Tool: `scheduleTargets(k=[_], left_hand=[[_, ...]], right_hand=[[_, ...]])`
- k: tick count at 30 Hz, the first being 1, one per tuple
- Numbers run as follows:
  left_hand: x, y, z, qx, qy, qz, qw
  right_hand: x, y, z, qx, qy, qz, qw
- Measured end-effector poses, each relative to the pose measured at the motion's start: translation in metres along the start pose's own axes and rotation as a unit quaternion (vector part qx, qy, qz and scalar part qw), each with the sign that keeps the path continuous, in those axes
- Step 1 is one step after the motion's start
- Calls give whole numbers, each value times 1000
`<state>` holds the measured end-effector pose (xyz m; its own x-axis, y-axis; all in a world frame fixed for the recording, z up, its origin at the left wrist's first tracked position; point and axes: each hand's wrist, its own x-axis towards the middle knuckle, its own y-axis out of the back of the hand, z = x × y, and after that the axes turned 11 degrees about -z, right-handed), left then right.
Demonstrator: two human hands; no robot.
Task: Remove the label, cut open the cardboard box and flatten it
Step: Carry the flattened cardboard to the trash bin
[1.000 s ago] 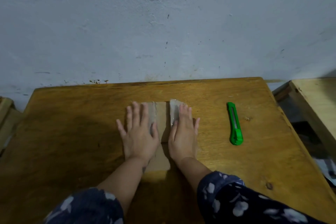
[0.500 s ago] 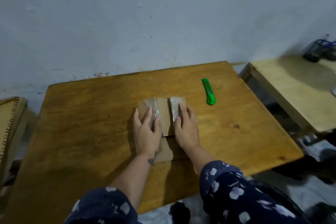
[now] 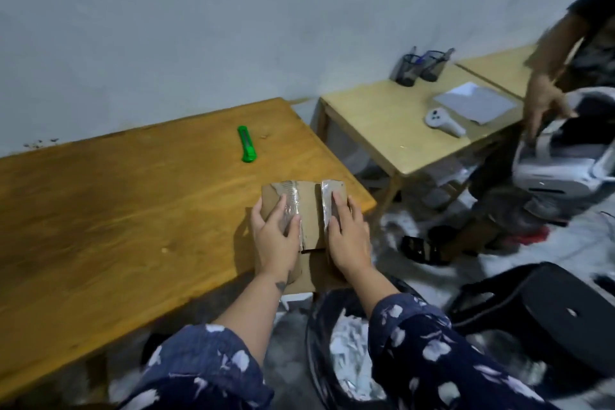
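A flattened brown cardboard box (image 3: 311, 210) with strips of clear tape lies at the near right corner of the wooden table (image 3: 133, 210), its near end at the table's edge. My left hand (image 3: 276, 236) presses flat on its left half, fingers spread. Flat on the right half rests my right hand (image 3: 347, 236). A green utility knife (image 3: 246, 148) lies apart on the table, beyond the box toward the wall. I see no label on the box.
A lighter table (image 3: 399, 130) stands to the right with two pen holders (image 3: 420, 68), a white controller (image 3: 444, 121) and papers (image 3: 474, 102). Another person's hand (image 3: 545, 103) reaches toward a white headset (image 3: 565, 156). A black bag (image 3: 349, 359) and a black stool (image 3: 549, 316) sit on the floor.
The view has swung right and down, showing the right table, the other person and the floor. The box and my hands now sit nearer the table's corner, still pressed flat.
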<state>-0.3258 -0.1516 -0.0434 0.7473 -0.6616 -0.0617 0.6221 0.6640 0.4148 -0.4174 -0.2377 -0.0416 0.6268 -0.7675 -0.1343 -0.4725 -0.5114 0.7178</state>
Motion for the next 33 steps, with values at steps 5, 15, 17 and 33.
scheduleTargets(k=[5,15,17,33], left_hand=[[-59,-109,15,9,31,-13,999],[-117,-244,-79,149,147,-231,950],[-125,-266,-120,186,170,-280,926],[-86,-428,-405,420,230,-469,742]], right_hand=[[-40,54,91,6,-40,-17,999],[-101,28,267,102,-290,-78,948],[-108,-4,307,119,-332,-107,930],[-28,-238,548,-58,-401,-305,862]])
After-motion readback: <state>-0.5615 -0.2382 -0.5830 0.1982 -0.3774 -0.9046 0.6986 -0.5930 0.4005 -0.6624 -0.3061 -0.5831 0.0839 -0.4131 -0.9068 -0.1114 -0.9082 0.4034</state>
